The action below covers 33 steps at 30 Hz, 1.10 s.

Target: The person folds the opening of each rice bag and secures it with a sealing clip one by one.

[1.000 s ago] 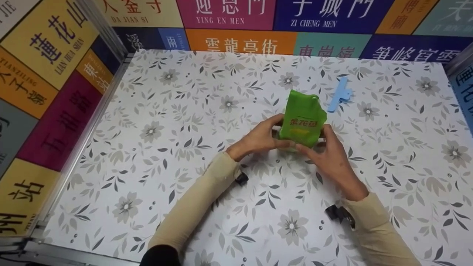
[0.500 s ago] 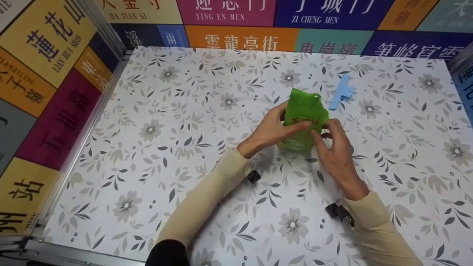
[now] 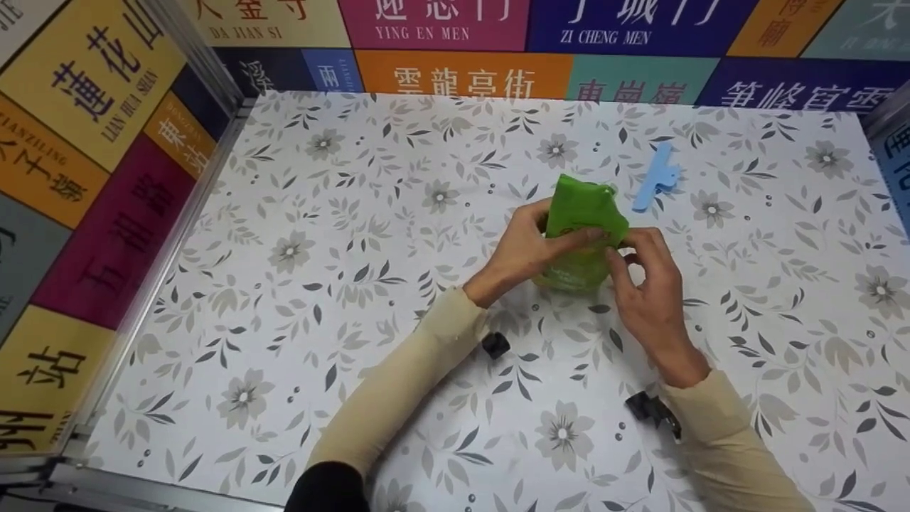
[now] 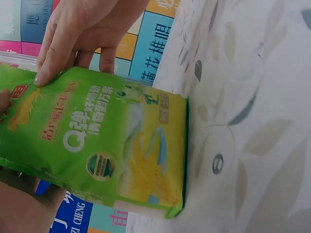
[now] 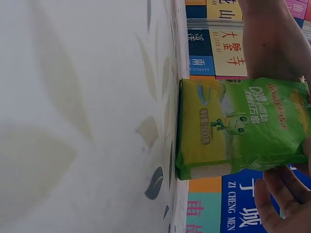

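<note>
A green-and-yellow food bag [image 3: 586,206], printed with Chinese characters and a wheat picture, stands upright on the table. Its base meets the patterned cloth in both wrist views, where the front of the bag [image 4: 97,131] looks full. My left hand [image 3: 525,240] grips the bag's left side, thumb laid across the front. On the opposite edge, my right hand [image 3: 648,288] pinches the bag with thumb and curled index finger. The bag's top rises above both hands and leans slightly. Some of the left fingers are hidden behind it.
A light blue bag clip [image 3: 655,179] lies on the floral tabletop [image 3: 398,213], beyond the bag to the right. Panels with Chinese lettering [image 3: 462,78] line the back and left sides.
My left thumb has moved up from low on the bag to across its front. My right hand has shifted slightly higher along the right edge. The clip stays put.
</note>
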Available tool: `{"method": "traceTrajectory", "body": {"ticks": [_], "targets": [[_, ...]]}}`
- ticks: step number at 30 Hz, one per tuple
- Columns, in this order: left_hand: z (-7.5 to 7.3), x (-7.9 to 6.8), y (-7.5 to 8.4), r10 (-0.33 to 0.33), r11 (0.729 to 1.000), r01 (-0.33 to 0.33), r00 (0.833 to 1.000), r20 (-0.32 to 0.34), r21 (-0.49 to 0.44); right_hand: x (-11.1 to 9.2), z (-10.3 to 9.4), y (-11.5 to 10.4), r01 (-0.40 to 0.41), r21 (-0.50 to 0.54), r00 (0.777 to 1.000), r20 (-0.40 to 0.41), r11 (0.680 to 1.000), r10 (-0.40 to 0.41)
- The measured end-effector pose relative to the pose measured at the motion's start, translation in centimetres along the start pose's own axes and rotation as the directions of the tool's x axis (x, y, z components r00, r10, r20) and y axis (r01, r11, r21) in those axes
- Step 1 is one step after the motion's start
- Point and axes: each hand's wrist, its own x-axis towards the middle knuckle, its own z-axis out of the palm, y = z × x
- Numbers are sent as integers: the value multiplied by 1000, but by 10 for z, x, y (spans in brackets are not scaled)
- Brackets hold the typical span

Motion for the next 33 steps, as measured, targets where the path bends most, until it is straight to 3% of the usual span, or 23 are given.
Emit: {"method": "traceTrajectory", "body": {"ticks": [10, 23, 33], "targets": [[2, -4, 11, -30, 1000, 30, 996, -79, -2, 2, 4, 0, 41, -9, 997, -58, 999, -41], [4, -10, 19, 11, 999, -15, 994, -106, -40, -2, 4, 0, 73, 6, 992, -100, 997, -72], [8, -14, 23, 12, 1000, -14, 991, -135, -13, -2, 4, 3, 80, 5, 990, -120, 997, -79]]}}
